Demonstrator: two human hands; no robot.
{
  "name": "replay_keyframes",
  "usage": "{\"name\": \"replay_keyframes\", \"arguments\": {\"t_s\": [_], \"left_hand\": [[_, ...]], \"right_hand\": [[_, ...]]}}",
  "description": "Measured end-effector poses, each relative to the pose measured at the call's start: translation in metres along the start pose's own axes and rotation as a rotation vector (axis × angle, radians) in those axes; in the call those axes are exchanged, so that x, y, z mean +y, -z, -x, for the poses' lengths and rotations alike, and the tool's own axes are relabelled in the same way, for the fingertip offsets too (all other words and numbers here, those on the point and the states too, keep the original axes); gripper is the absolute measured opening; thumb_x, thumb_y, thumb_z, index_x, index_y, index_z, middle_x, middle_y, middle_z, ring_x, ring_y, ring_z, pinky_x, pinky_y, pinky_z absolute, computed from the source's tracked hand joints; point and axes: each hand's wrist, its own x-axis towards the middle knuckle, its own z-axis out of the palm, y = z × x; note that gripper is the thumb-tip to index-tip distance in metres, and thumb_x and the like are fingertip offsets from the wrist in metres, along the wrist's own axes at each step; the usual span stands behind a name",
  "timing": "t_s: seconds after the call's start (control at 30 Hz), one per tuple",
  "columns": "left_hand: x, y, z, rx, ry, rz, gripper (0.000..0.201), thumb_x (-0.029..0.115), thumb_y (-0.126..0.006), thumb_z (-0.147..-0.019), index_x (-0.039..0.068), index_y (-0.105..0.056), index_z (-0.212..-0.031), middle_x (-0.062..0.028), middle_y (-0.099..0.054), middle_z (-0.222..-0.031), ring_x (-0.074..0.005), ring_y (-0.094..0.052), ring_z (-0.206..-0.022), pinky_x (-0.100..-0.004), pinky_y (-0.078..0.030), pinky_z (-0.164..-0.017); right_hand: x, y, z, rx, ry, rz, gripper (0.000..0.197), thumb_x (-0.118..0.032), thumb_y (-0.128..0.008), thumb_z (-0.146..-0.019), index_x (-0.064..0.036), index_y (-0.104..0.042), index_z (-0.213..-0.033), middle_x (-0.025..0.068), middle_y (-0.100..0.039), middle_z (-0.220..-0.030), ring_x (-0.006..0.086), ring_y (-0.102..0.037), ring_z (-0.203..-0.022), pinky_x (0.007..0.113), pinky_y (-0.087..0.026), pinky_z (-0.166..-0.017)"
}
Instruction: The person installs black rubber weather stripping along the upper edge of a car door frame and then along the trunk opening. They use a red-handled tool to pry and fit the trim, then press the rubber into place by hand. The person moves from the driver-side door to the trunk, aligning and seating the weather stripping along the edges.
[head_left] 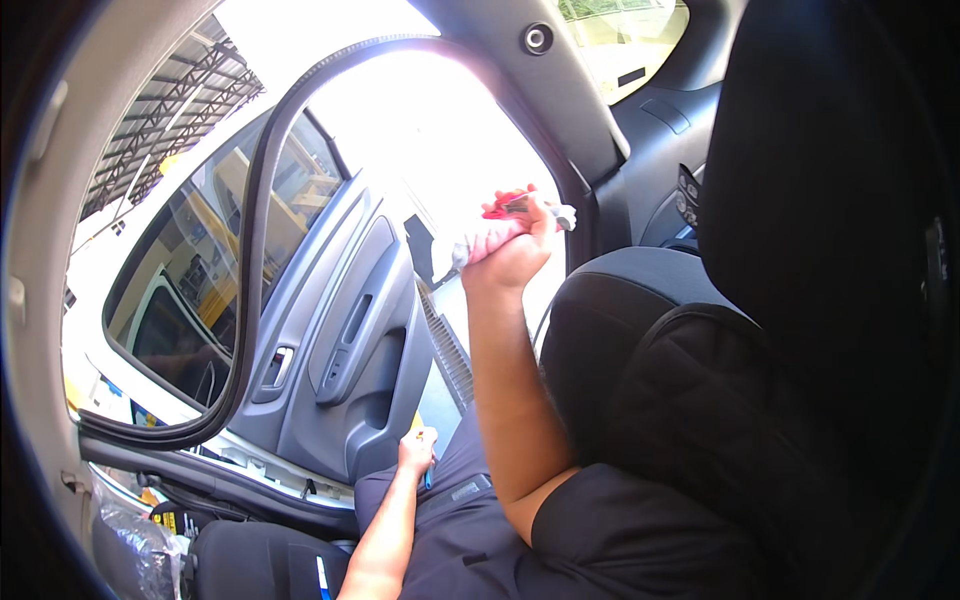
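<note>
My right hand (515, 258) is raised in front of the open doorway, its fingers closed round a crumpled pink-and-white cloth (485, 240). Red shows at the top of the bundle, and a pale end sticks out on the right; glare blurs the details. Lower down, near the base of the door panel (345, 400), my left hand (417, 450) is closed on a slim blue tool (429, 478). Only a short length of it shows below the fingers, so its kind is unclear. Something yellow (416, 422) shows just above that hand.
The grey car door stands open on the left, with its window (210, 270) and inner handle (277, 368). A black rubber seal (262, 190) hangs in a loop across the door opening. Dark seats (620, 350) stand at the right. Clear plastic wrap (135, 535) lies lower left.
</note>
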Motion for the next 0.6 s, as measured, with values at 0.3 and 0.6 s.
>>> {"name": "replay_keyframes", "arguments": {"t_s": [0.3, 0.6], "left_hand": [[0.071, -0.004, 0.008, -0.015, -0.125, 0.180, 0.018, 0.011, -0.069, -0.099, -0.001, -0.070, -0.112, -0.0028, -0.063, -0.074, -0.0100, -0.058, -0.058, -0.0274, -0.050, -0.050], [0.177, -0.010, 0.047, -0.103, -0.347, 0.391, 0.020, 0.015, -0.055, -0.111, 0.004, -0.059, -0.126, -0.0042, -0.059, -0.077, -0.0141, -0.059, -0.063, -0.0286, -0.052, -0.062]], "right_hand": [[0.004, -0.013, 0.003, 0.016, 0.140, 0.221, 0.014, -0.013, -0.058, -0.099, -0.0033, -0.059, -0.110, 0.0114, -0.066, -0.092, 0.0215, -0.064, -0.079, 0.037, -0.053, -0.078], [-0.029, -0.044, -0.002, -0.093, 0.353, 0.433, 0.049, -0.001, -0.060, -0.094, 0.0005, -0.039, -0.138, 0.0130, -0.064, -0.110, 0.0196, -0.064, -0.098, 0.036, -0.051, -0.096]]}}
